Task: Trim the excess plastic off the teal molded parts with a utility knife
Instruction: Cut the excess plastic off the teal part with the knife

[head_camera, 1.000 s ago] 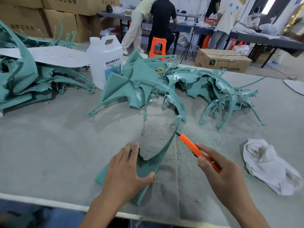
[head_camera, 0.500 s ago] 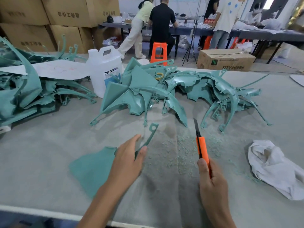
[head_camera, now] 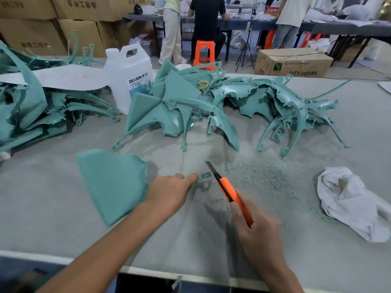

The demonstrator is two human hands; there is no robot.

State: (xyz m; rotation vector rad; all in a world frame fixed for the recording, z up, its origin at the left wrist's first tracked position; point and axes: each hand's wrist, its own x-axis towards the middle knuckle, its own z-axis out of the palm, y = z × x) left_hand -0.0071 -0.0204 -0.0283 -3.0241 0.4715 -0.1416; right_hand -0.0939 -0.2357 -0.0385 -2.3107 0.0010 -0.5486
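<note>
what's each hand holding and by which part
Right hand grips the knife by the rear of its orange handle, blade pointing away. Left hand pinches the teal part by its thin strip, near the end tab.

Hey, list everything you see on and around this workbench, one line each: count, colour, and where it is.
teal part: one, teal, near left of table
loose teal parts: many, teal, piled across the middle and far left
utility knife: one, orange with dark blade, near centre
shavings: scattered, teal, right of the knife
cloth: one, white, near right
jug: one, white, among the piles
sheet: one, white, on the left pile
table: one, grey
cardboard boxes: several, brown, back left; one more on the floor
stool: one, orange, behind the table
people: three, at a far dark table
left hand: holds the teal part
right hand: holds the knife
</note>
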